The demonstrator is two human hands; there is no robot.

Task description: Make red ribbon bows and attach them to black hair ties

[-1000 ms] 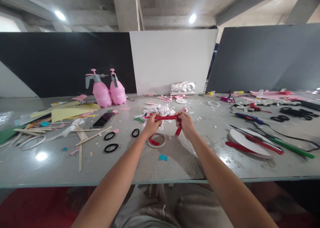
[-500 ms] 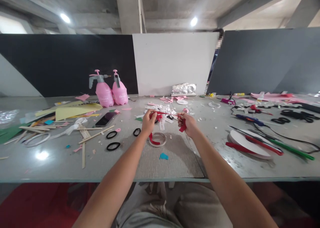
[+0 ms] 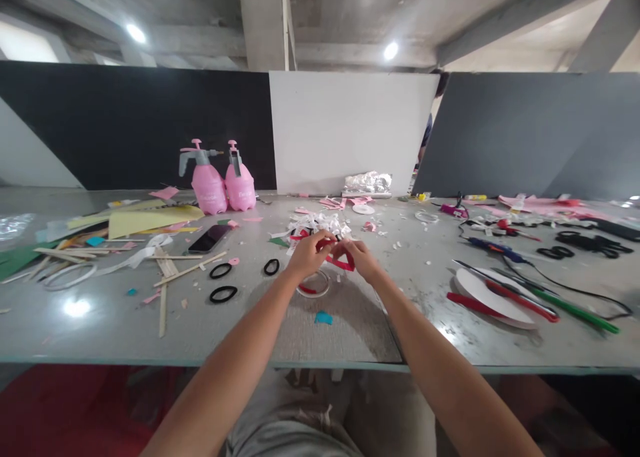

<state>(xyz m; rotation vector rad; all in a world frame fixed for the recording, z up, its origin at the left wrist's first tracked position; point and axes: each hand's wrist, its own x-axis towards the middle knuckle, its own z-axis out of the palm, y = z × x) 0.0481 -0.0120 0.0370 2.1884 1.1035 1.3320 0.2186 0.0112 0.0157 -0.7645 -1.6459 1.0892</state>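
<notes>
My left hand (image 3: 314,251) and my right hand (image 3: 356,255) meet above the middle of the table, fingers closed on a red ribbon (image 3: 342,264). Between the hands the ribbon bends into a loop; the fingertips partly hide it. Just below my left hand, a clear ring-shaped roll (image 3: 314,293) lies flat with a piece of red in it. A heap of white paper strips (image 3: 325,223) sits behind the hands. Nearer to me is a scrap of blue paper (image 3: 323,317).
Left of the hands lie black elastic rings (image 3: 223,294), wooden sticks (image 3: 163,309) and a phone (image 3: 209,239); two pink spray bottles (image 3: 209,189) stand behind. To the right are a white ribbon spool (image 3: 493,300), a green-handled tool (image 3: 575,309) and a blue glue gun (image 3: 495,249) with its cord.
My hands have come together from holding the red ribbon stretched between them. The ribbon is now bent into a loop. The view has shifted slightly.
</notes>
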